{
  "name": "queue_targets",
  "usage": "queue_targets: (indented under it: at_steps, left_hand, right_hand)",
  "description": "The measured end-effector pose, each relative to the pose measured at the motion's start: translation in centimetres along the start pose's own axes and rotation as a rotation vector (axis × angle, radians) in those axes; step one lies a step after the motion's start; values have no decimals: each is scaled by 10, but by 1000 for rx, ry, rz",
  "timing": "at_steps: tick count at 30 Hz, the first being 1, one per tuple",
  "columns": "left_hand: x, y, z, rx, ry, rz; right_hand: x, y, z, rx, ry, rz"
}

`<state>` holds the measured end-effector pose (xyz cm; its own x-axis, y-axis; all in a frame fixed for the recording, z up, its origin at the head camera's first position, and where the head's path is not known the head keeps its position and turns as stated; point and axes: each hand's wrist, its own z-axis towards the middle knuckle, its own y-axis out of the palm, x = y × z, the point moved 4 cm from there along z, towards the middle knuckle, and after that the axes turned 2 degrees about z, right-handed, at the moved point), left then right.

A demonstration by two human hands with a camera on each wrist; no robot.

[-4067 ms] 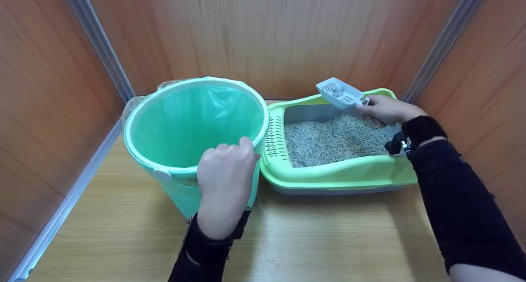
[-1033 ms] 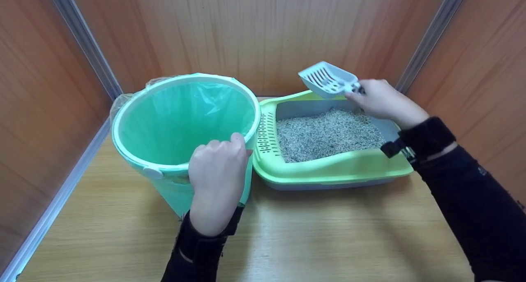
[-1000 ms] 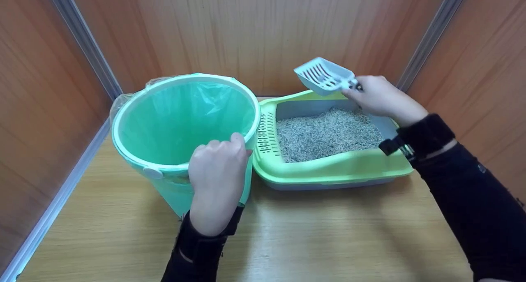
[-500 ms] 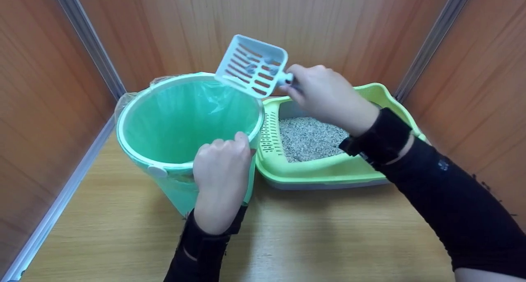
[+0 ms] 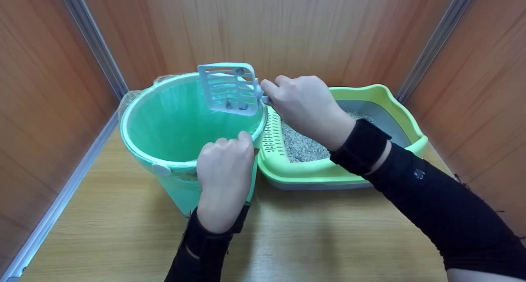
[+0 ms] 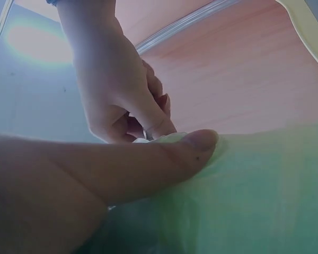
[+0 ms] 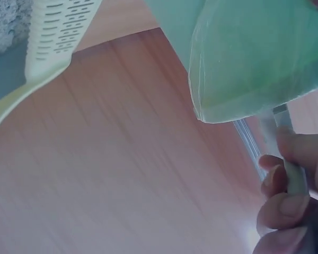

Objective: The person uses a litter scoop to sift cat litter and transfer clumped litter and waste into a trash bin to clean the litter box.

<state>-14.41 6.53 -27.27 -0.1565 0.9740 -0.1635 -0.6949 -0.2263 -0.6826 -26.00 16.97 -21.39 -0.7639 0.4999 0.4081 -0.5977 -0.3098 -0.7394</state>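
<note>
My right hand (image 5: 308,105) grips the handle of a pale blue slotted litter scoop (image 5: 218,86), its blade tilted steeply over the right part of the green bin's opening. A few small grey clumps (image 5: 236,105) sit against the blade. My left hand (image 5: 226,162) holds the near right rim of the bin (image 5: 141,154), which has a green bag inside; in the left wrist view the thumb (image 6: 169,159) lies along its outside. In the right wrist view the fingers (image 7: 286,206) curl round the scoop's handle (image 7: 296,177); the blade is mostly hidden there behind the bin.
Right beside the bin stands a lime-green and grey litter box (image 5: 312,173) holding grey litter (image 5: 302,144), partly covered by my right forearm. Wooden panels (image 5: 287,31) close in the back and both sides. The wood-look floor (image 5: 287,232) spreads in front.
My right hand has carried the scoop from over the litter box leftward to the bin and turned the blade steeply down. The left hand keeps its hold on the rim.
</note>
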Motion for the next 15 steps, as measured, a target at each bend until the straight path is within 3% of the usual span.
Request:
queue_targets:
  at_steps: [4,9,12,15]
  left_hand:
    - [0,-1,0,-31,0,-11]
    - [0,-1,1,-47,4,-7]
    - [0,-2,2,-57,4,0]
    - [1,-2,1,-36,3,-3]
  right_hand:
    - [-9,-2,1,50,-85,-115]
    - [-19,-6,1,183,-192,-254]
    - [-20,-8,1,218,-201,-272]
    - [-15,-10,1,226,-173,-217]
